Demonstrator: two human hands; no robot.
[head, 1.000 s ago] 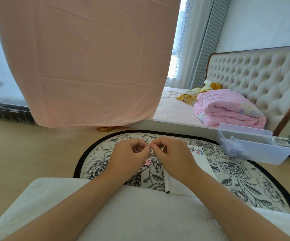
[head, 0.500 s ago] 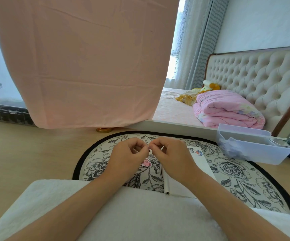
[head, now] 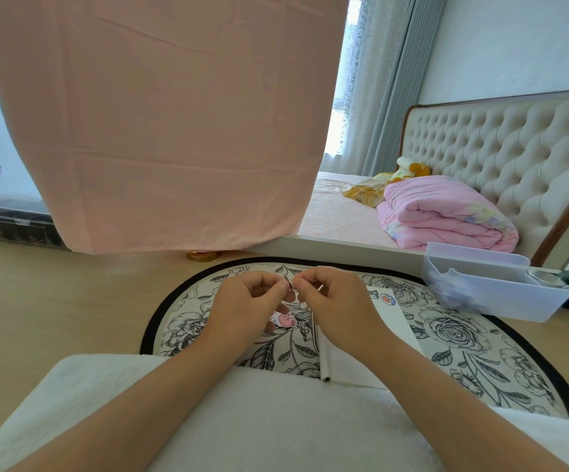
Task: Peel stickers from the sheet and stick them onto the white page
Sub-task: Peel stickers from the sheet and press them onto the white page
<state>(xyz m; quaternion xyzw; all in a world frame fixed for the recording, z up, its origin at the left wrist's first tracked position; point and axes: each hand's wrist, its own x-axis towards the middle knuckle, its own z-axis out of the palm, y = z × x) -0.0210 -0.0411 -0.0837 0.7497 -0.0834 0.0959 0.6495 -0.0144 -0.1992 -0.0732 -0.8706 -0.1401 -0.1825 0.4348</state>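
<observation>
My left hand [head: 249,306] and right hand [head: 339,310] pinch a sticker scrap [head: 290,287] together above the mat [head: 453,338]; the white page [head: 397,323] lies rightward, beneath my right hand, running away from me.

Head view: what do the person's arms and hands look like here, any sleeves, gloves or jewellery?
The left forearm and right forearm are bare down to the frame's bottom edge, with no sleeve in view. The left hand and right hand are ungloved. No ring, watch or bracelet shows on either. The nails are too small to judge.
</observation>
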